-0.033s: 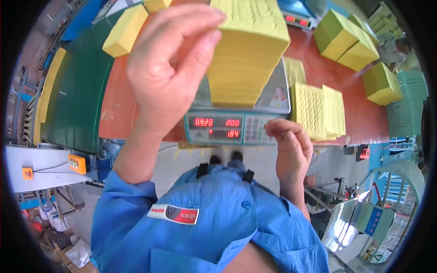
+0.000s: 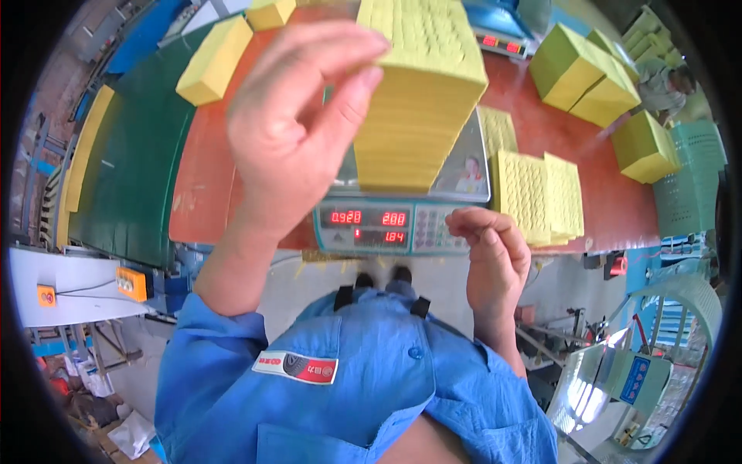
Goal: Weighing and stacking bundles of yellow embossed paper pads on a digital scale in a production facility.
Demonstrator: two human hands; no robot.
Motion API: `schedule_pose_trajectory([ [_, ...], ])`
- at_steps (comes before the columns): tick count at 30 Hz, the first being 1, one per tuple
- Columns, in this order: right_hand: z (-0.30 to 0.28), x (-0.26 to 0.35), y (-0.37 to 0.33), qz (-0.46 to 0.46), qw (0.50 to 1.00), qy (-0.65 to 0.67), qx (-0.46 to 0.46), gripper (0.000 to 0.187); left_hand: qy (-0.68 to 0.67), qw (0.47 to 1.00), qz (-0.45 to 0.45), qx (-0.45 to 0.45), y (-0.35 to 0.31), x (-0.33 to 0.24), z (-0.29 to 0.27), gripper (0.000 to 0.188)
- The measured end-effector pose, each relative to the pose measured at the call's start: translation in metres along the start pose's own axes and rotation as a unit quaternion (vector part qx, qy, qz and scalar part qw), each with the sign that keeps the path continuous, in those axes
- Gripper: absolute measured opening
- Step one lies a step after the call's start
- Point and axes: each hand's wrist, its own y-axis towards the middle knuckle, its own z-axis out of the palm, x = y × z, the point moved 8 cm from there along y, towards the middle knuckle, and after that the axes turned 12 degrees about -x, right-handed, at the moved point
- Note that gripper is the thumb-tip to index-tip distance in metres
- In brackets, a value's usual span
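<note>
A tall stack of yellow sheets (image 2: 410,127), its top face marked with rows of dents, stands on the metal pan of a teal digital scale (image 2: 325,232). The scale's red display is lit. My left hand (image 2: 290,131) is raised at the stack's left side, thumb apart from the bent fingers, with nothing visible between them. Its fingertips overlap the stack's upper left edge; whether they touch it I cannot tell. My right hand (image 2: 495,259) is at the right end of the scale's keypad, fingers curled and thumb against them, with nothing visible in the grip.
Shorter dented yellow stacks (image 2: 533,197) sit right of the scale on the red tabletop (image 2: 209,185). Yellow blocks (image 2: 576,73) and a second scale (image 2: 498,42) stand farther back. At left runs a green surface (image 2: 127,170). A person (image 2: 663,85) is at the far right.
The table, scale and stack sit slightly lower in the picture. My left hand has shifted slightly down and right with its shape unchanged. My right hand stays by the keypad.
</note>
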Motion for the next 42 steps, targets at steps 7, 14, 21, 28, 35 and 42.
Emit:
schedule_pose_trajectory([
  [7, 0.057, 0.072, 0.030, -0.160, 0.982, -0.042, 0.089, 0.020, 0.023, 0.999, 0.017, 0.040, 0.017, -0.008, 0.011, 0.026],
  [14, 0.104, 0.121, 0.068, -0.487, 0.806, -0.332, 0.052, 0.028, 0.085, 0.990, -0.010, 0.113, 0.019, 0.024, 0.024, 0.033],
  [21, 0.114, 0.101, 0.103, -0.458, 0.774, -0.432, 0.067, 0.025, 0.096, 0.987, -0.010, 0.128, 0.017, 0.035, 0.025, 0.019],
  [28, 0.114, 0.105, 0.111, -0.427, 0.813, -0.391, 0.061, 0.011, 0.116, 0.985, 0.053, 0.116, 0.022, 0.027, 0.027, 0.014],
  [35, 0.114, 0.123, 0.086, -0.514, 0.785, -0.343, 0.037, 0.010, 0.090, 0.991, 0.097, 0.032, 0.017, 0.003, 0.014, 0.009],
  [42, 0.100, 0.117, 0.085, -0.458, 0.829, -0.321, 0.008, 0.009, -0.135, 0.940, -0.307, -0.059, -0.037, 0.034, -0.017, 0.015],
])
